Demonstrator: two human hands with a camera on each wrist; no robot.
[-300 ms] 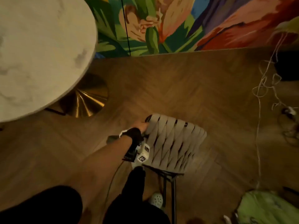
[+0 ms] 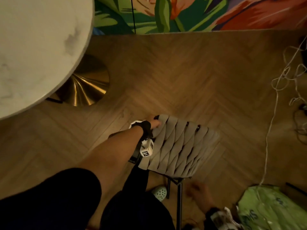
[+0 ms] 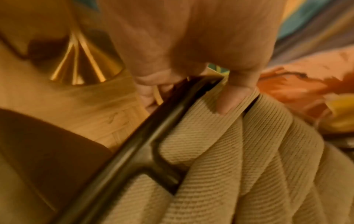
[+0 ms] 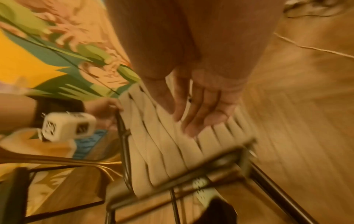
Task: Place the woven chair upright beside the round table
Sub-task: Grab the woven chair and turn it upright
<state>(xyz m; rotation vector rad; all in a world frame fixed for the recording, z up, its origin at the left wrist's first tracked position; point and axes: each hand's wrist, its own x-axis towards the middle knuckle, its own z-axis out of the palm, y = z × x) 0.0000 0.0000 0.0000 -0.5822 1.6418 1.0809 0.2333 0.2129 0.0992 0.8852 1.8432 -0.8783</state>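
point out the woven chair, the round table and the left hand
woven chair [image 2: 179,146], head view, middle of the woven panel
round table [image 2: 36,47], head view, bare marble top
left hand [image 2: 154,124], head view, back of the hand at the chair's corner

The room is dim and warm, everything tinted amber. The brightest glare streaks fan across the brass table base [image 2: 83,90], up and left of the left hand [image 2: 154,124] gripping the woven chair [image 2: 179,146]. The person's body below the grip is in near-black shadow. In the head view the right hand [image 2: 199,191] is motion-smeared. Both wrist views are soft, with the floor [image 4: 296,121] streaking and bending toward the edges.
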